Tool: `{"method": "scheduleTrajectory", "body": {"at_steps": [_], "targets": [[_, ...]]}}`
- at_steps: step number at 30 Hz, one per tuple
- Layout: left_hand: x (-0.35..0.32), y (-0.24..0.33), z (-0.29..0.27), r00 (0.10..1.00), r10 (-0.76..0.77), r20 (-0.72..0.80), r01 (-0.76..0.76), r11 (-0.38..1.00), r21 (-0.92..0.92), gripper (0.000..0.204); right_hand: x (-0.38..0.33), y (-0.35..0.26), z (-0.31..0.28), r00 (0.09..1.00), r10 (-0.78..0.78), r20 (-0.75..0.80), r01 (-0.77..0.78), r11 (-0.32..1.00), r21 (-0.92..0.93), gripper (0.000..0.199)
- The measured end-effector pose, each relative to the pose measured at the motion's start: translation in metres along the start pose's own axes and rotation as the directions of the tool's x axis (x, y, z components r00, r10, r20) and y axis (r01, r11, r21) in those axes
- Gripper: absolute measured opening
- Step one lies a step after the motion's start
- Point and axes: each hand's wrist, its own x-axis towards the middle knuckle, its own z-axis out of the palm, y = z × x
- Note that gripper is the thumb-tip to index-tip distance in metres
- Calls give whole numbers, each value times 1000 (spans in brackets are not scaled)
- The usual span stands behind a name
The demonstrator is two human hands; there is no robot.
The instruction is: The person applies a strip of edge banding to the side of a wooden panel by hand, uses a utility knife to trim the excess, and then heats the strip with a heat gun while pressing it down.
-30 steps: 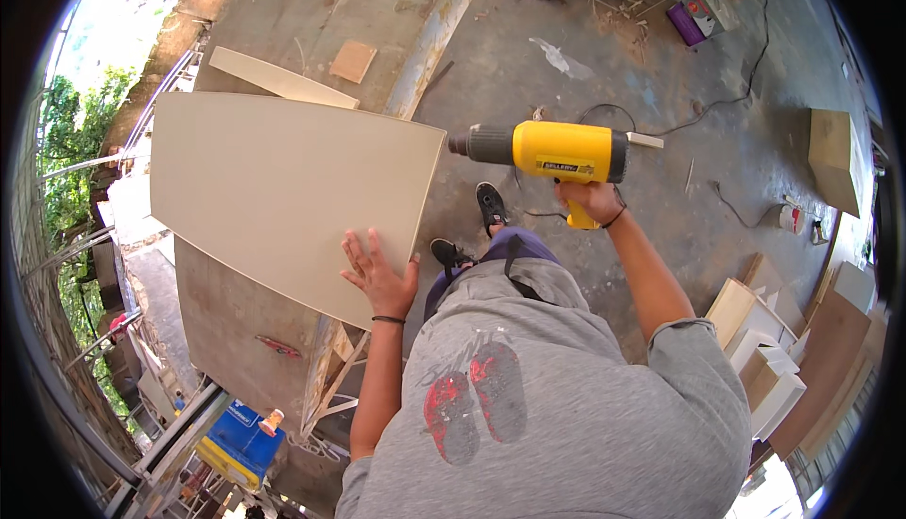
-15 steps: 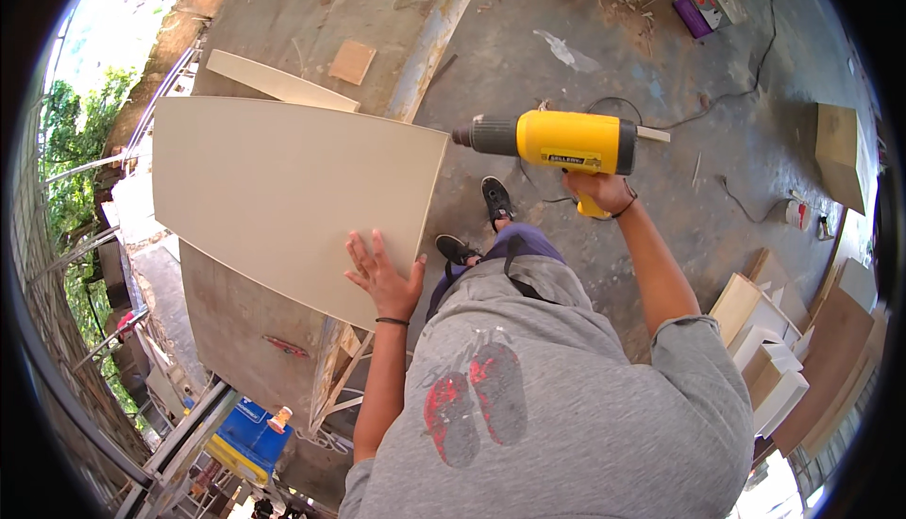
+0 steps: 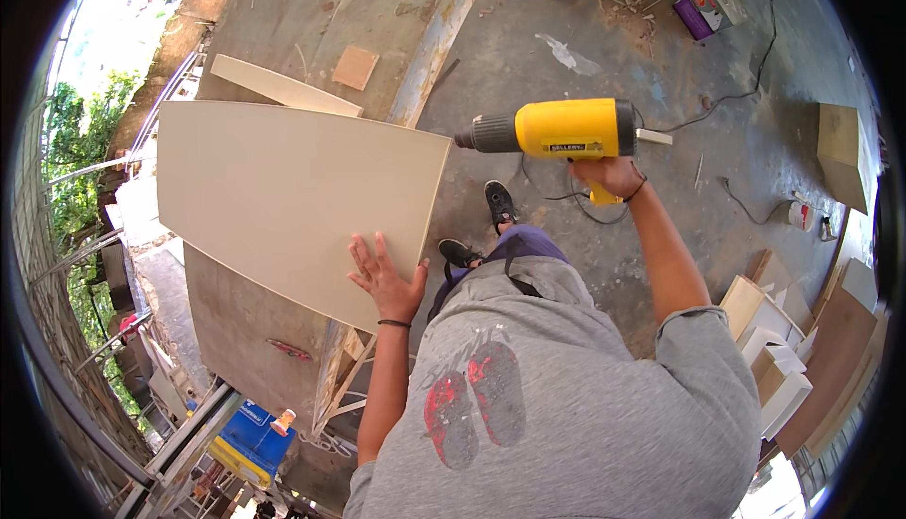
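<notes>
Holding a yellow heat gun (image 3: 571,128), the right hand (image 3: 607,177) wraps its fingers around the grip. The heat gun's dark, ribbed nozzle (image 3: 493,133) points left, just beside the far right corner of a board (image 3: 283,198). Smooth, flat and pale beige, the board lies on the brown surface (image 3: 241,307) at left; the left hand (image 3: 385,288) rests on its near right part, fingers spread wide.

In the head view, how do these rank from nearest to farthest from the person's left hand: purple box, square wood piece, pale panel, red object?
From the left hand:
1. Pale panel: directly under the hand, touching.
2. Red object: lower left, on the worktop.
3. Square wood piece: above, beyond the panel.
4. Purple box: far upper right, on the floor.
</notes>
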Motion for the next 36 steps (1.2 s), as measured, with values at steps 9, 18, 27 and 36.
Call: {"method": "scheduleTrajectory", "body": {"at_steps": [9, 18, 27, 36], "targets": [[0, 5, -3, 1000, -4, 13, 4, 1000, -4, 93, 27, -6, -7, 998, 12, 66, -7, 998, -63, 10], [0, 4, 0, 1000, 0, -7, 0, 1000, 7, 95, 6, -3, -10, 998, 63, 24, -62, 998, -26, 15], [1, 4, -3, 1000, -2, 22, 1, 999, 33, 99, 20, -4, -8, 998, 50, 35, -50, 999, 1, 16], [0, 4, -5, 999, -9, 53, 9, 1000, 3, 102, 23, -6, -8, 997, 72, 37, -74, 996, 48, 16]]}}
